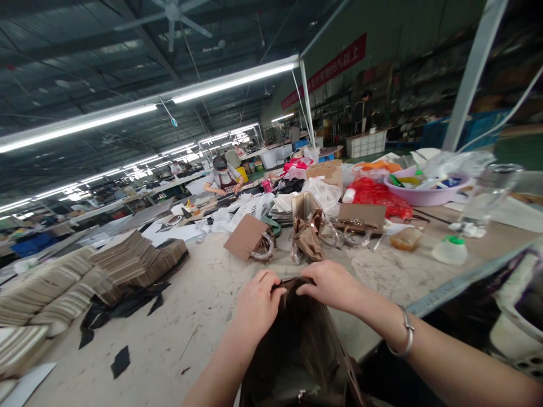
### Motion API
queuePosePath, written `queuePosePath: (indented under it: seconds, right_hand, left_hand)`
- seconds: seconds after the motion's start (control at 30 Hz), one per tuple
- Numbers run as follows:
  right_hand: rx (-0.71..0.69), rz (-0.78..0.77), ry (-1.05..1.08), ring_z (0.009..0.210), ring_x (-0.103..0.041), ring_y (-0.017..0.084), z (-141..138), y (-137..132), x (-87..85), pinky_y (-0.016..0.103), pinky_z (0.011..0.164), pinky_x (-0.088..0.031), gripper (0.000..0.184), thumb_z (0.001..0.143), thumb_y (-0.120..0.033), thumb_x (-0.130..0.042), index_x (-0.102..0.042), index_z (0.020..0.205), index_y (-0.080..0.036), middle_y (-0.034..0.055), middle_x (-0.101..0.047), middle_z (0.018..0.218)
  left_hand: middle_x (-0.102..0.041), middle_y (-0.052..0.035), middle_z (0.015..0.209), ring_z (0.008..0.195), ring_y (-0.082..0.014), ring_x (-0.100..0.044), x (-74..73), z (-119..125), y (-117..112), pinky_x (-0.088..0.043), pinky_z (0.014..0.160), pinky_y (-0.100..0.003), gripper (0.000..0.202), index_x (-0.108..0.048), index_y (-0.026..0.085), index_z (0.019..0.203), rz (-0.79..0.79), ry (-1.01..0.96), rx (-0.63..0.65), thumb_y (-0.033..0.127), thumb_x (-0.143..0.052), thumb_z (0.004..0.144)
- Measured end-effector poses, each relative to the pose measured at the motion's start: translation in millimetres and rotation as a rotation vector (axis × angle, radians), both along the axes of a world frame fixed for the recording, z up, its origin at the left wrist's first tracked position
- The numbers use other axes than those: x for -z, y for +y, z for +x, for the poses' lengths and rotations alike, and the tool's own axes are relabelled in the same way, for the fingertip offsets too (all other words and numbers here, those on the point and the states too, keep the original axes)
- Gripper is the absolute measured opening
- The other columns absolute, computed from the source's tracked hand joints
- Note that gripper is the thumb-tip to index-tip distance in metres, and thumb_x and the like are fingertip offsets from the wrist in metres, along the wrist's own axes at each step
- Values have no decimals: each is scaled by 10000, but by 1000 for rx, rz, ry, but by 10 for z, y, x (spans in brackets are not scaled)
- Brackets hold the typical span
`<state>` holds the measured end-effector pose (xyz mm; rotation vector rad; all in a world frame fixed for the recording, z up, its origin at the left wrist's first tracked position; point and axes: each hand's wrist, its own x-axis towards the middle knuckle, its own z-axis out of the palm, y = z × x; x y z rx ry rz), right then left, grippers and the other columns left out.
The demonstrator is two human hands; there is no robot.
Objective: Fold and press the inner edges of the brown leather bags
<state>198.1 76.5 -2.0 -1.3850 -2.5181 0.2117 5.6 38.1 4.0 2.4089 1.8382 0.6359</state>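
Observation:
A dark brown bag (297, 345) stands close in front of me, its mouth toward me so that the inside shows. At its far top edge my left hand (259, 302) pinches the rim between thumb and fingers. My right hand (328, 285) grips the same edge a little to the right, thumb inside. Just beyond my hands lie a flat brown panel with a clear-wrapped handle (246, 237), a crumpled brown bag piece (309, 237) and another brown bag (360, 219) with metal fittings.
Stacks of tan panels (136, 257) and black scraps (121, 362) lie at left. To the right are a pink basin (424, 195), a red plastic bag (377, 198), a clear jar (487, 198) and a green-capped bottle (450, 250). A co-worker (223, 178) works across the table.

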Motion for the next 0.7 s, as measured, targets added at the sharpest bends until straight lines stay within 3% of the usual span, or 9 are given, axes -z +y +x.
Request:
queuePosePath:
  seconds: [0.2,0.33,0.47,0.6,0.7]
  right_hand:
    - [-32,-24,59,887,-623,183,12,17,-21,252,693,-403,276,798,-392,-576,-644,1052,-306,-7,-703,956]
    - [-112,-4,47,845,-613,163,-17,34,-37,236,658,-389,182,842,-356,-522,-676,907,-286,-19,-695,892]
    - [-100,40,21,787,-602,154,-40,60,-37,231,615,-373,219,861,-378,-496,-684,828,-270,-13,-678,826]
    - [-85,37,-15,780,-606,160,-69,81,-43,236,608,-375,227,861,-367,-492,-690,823,-263,-5,-677,805]
    - [-92,44,-15,790,-607,168,-99,82,-48,242,629,-386,223,860,-352,-491,-693,846,-259,6,-684,828]
  left_hand:
    - [-619,-16,1011,860,-139,-593,48,-48,26,-453,813,-262,107,-616,202,759,25,-45,63,209,-541,835]
    - [-622,-10,911,815,-136,-583,37,-63,20,-448,758,-252,104,-591,196,761,-29,-28,105,192,-522,838]
    - [-607,3,799,748,-131,-569,53,-68,40,-436,707,-245,101,-564,192,739,-38,-21,92,182,-523,831]
    - [-627,-3,861,805,-134,-583,81,-87,49,-454,763,-254,81,-577,193,747,-7,-89,124,177,-544,820]
    - [-631,-10,985,904,-143,-587,81,-112,37,-465,826,-265,118,-601,219,912,23,-103,130,169,-542,822]
